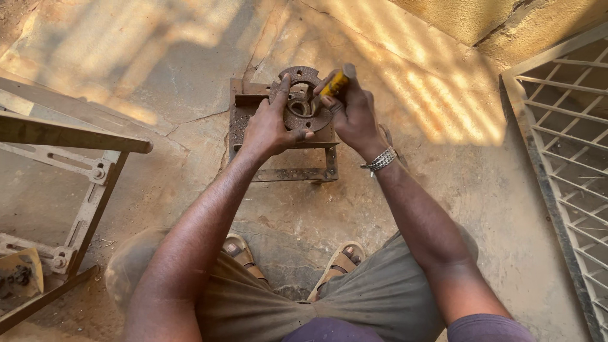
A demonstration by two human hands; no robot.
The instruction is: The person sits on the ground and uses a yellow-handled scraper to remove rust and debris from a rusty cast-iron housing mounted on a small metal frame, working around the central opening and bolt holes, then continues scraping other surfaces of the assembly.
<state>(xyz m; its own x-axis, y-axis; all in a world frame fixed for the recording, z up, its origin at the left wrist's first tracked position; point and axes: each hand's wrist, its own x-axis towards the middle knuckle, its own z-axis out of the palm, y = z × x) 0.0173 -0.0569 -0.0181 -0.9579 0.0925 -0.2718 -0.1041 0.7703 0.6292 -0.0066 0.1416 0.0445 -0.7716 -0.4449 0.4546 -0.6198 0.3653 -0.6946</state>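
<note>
My left hand (271,128) clamps the rusty disc (303,101) at its 9 o'clock rim, pinning it flat on the steel frame (286,172) on the floor. My right hand (352,111) grips a yellow-handled tool (335,83) at 2 o'clock, angled toward the hub.

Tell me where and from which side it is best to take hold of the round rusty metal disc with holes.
Probably grip the round rusty metal disc by its outer rim, from its left, as the left hand does. The disc lies flat on the rusty metal frame; the right hand blocks the right side.
</note>
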